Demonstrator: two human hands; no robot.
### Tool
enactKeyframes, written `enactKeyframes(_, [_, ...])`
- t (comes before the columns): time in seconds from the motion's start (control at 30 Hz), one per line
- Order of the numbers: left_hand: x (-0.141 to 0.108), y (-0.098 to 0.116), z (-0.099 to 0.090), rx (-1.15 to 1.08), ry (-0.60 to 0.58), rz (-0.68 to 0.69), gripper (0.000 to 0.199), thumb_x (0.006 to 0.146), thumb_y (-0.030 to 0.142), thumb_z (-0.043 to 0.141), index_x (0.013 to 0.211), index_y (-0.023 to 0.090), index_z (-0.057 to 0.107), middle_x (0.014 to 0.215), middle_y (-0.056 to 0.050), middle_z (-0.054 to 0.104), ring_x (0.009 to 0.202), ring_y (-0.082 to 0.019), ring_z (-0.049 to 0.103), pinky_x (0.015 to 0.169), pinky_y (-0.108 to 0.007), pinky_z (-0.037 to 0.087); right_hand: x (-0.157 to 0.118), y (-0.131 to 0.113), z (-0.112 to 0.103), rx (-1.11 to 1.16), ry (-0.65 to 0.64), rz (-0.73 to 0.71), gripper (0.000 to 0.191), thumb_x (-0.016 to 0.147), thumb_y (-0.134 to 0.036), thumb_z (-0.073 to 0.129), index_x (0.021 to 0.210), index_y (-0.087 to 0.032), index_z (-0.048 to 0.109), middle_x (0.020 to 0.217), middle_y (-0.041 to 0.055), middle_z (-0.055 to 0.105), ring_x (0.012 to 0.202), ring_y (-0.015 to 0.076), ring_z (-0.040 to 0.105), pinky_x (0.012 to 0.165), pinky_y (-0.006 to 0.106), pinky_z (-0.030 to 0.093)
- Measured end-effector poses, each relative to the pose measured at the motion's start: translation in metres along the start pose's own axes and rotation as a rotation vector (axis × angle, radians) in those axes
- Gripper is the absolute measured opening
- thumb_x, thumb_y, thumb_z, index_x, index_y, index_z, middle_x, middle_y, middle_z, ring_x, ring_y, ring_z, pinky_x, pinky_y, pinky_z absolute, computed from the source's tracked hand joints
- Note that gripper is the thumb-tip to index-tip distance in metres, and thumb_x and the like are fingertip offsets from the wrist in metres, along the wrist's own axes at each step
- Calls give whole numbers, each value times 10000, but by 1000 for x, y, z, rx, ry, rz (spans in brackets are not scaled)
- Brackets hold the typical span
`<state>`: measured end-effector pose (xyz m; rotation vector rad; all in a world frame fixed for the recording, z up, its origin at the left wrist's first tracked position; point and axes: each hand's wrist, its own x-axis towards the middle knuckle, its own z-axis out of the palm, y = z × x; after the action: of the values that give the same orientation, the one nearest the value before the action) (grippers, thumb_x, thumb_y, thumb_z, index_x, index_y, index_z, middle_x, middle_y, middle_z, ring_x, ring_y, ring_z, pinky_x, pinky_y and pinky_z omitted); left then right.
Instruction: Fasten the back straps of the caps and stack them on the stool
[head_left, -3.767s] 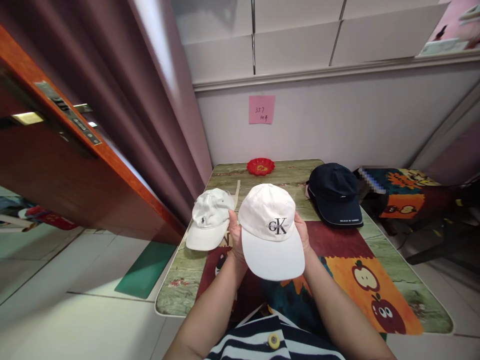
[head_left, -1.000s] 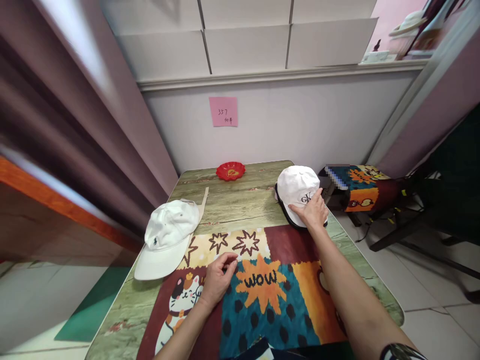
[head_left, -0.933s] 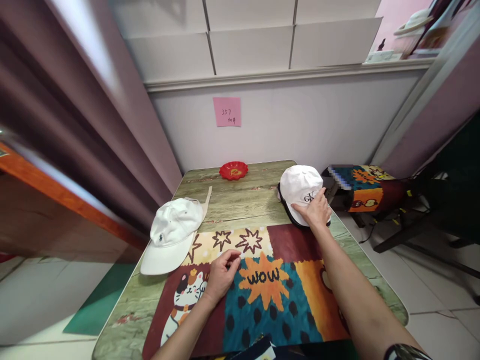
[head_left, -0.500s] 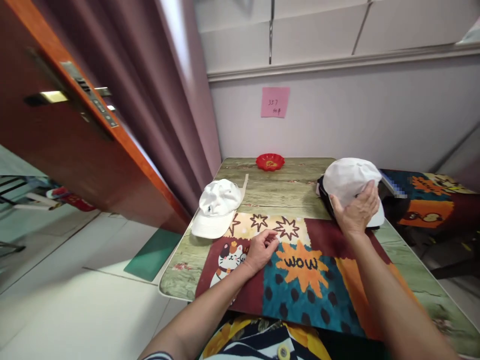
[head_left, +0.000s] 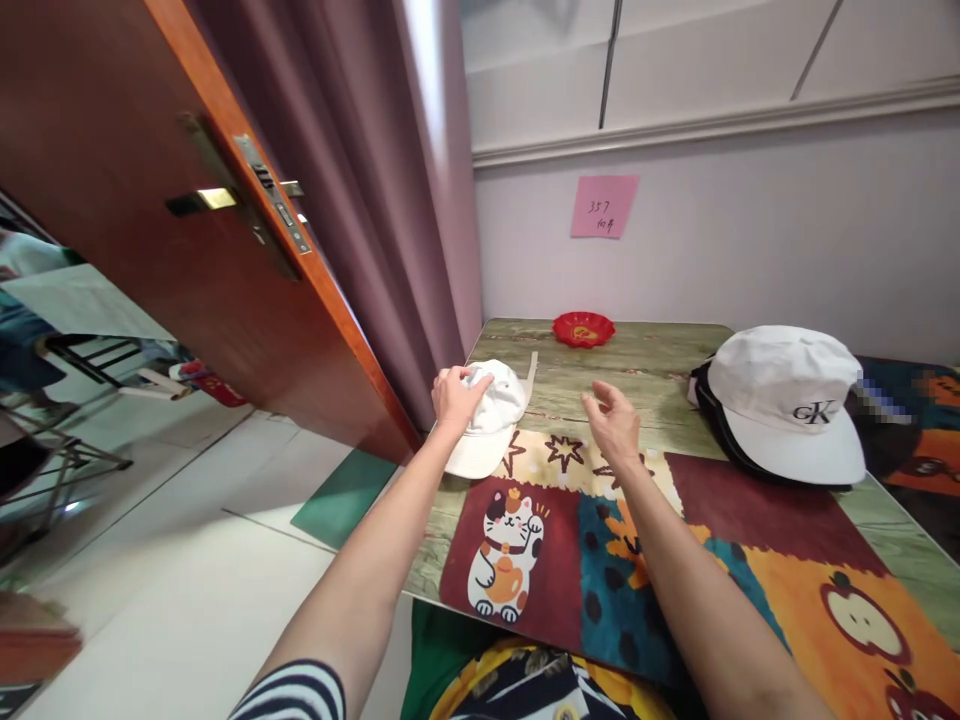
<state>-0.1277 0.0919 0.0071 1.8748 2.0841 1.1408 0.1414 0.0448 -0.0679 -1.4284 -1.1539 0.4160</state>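
Observation:
My left hand (head_left: 457, 398) rests on the crown of a white cap (head_left: 499, 400) at the table's left side, its fingers curled over the top as if gripping it. The cap's brim points toward me and its strap sticks out at the back right. Over the middle of the table, my right hand (head_left: 613, 425) hovers with fingers apart and nothing in it. At the right, another white cap (head_left: 784, 390) with dark letters on its front sits on top of a black cap (head_left: 724, 425).
A patterned mat (head_left: 562, 590) covers the near part of the wood-look table (head_left: 637, 365). A red scalloped dish (head_left: 583, 330) stands at the back. Behind it, a pink note (head_left: 604, 207) is stuck to the wall. A brown door (head_left: 247, 280) and curtain (head_left: 360, 200) border the left.
My right hand has left the white cap on the right and moved to the table's middle. My left hand has gone from the mat to the left cap. The view has turned left.

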Motion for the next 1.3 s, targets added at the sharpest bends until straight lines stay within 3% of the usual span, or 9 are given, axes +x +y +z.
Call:
enactKeyframes(0.2, [5,-6,17,27,-60,-29,245,797,460,688,823,216,700,983,-95,728,991,-279,653,896,-369,446,-25,30,3,21,22,149,478,812,-516,623,1107,-157,736,1095,159,769,980,292,728,917,438,545])
enactKeyframes(0.33, [13,-9,20,-85,-55,-51,177,759,374,697,687,221,647,799,-46,719,792,-222,644,776,-323,442,-30,48,-2,6,68,225,490,827,-510,586,1120,-144,731,1050,157,777,953,298,729,920,450,532])
enactKeyframes(0.47, [16,-8,17,-123,-67,-48,170,733,348,699,658,219,617,725,-13,690,708,-184,614,700,-286,429,-31,52,-1,22,64,241,498,823,-516,594,1137,-153,728,1066,143,777,954,284,728,920,425,527])
enactKeyframes(0.7, [9,0,-9,-186,-7,30,178,715,287,678,599,218,562,627,27,592,641,-158,544,641,-271,396,-35,46,-2,44,73,229,464,830,-512,582,1087,-162,746,1035,130,784,925,272,719,878,385,524])
enactKeyframes(0.9, [12,6,-40,-254,196,161,134,751,297,679,661,218,619,697,12,611,673,-161,560,687,-279,430,-36,44,-3,69,25,210,383,811,-509,603,946,-194,773,936,101,793,879,269,716,877,381,516])
enactKeyframes(1.03, [16,27,-56,-345,285,212,139,763,284,694,676,210,616,710,15,596,663,-144,541,683,-267,444,-37,40,-5,121,5,217,441,796,-571,613,930,-178,761,927,125,783,885,291,709,887,420,517])
enactKeyframes(1.17, [3,58,-65,-494,295,293,153,795,285,695,698,201,610,727,19,584,664,-126,530,666,-250,445,-34,16,-2,247,-129,195,553,776,-683,628,952,-171,743,924,133,778,888,289,721,852,419,553])
enactKeyframes(1.23, [-8,75,-66,-581,251,302,165,808,298,697,712,200,607,729,19,587,668,-124,527,652,-247,444,-29,-8,-2,395,-283,204,580,790,-714,625,1018,-192,738,985,121,782,934,276,732,868,404,568])
enactKeyframes(1.3, [-21,92,-64,-653,191,268,178,816,319,699,728,200,600,725,18,587,674,-127,525,646,-248,446,-22,-37,-4,697,-507,288,630,809,-745,602,1133,-215,710,1108,118,768,1035,281,722,945,427,553])
